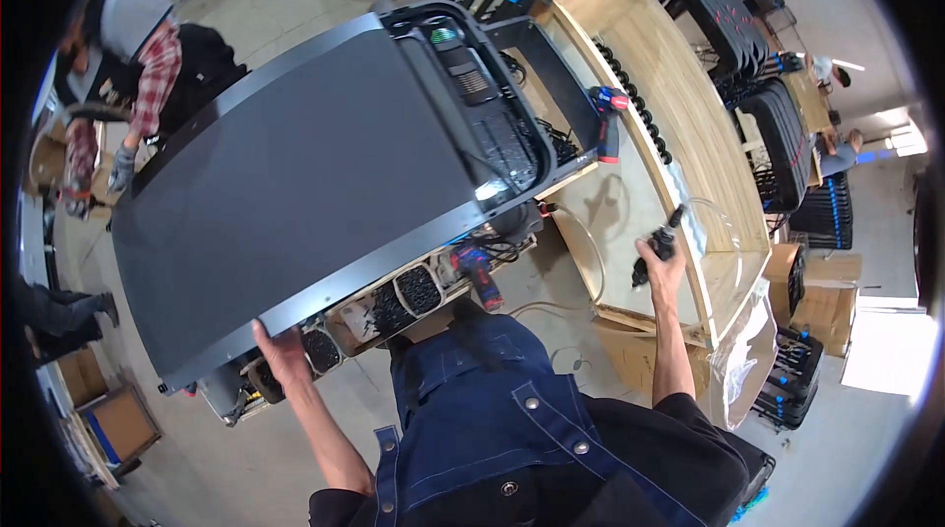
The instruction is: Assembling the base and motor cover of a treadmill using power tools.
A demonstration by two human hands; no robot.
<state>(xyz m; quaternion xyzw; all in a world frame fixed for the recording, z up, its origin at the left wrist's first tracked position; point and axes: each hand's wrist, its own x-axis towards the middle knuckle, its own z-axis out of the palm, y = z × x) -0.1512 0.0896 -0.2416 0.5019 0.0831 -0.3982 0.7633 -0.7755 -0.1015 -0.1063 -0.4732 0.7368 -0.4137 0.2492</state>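
While the left hand (283,358) rests along a broad, flat, dark-grey panel (295,183), the right hand (664,269) clasps a slim black handheld tool (662,242)

Farthest left, beyond the left hand, a co-worker in red plaid sleeves (157,74) stands close to the panel's far side; what those gloved hands hold is hard to make out. The panel spreads ahead of the left hand, which lies unclenched against the near silver metal rail (325,293). Blur and the edge obscure the fingertips, so whether any curl underneath cannot be told. Such a wide, stiff piece is probably heavy, its smooth rail somewhat slippery; both long rails look the safest places to take hold, rather than the glossy black moulded end (482,133), which seems easier to scratch.

Between the hands, below the near rail, sit heaps of small black hardware (418,291) and a red-and-blue cordless driver (477,273). The panel hides much of its support.

Just left of the right hand runs a thin clear hose (602,266); its link to the tool cannot be traced. The tool, likely light and rigid, is held round its body above a pale wooden counter (625,232), with the fingers covering its middle.
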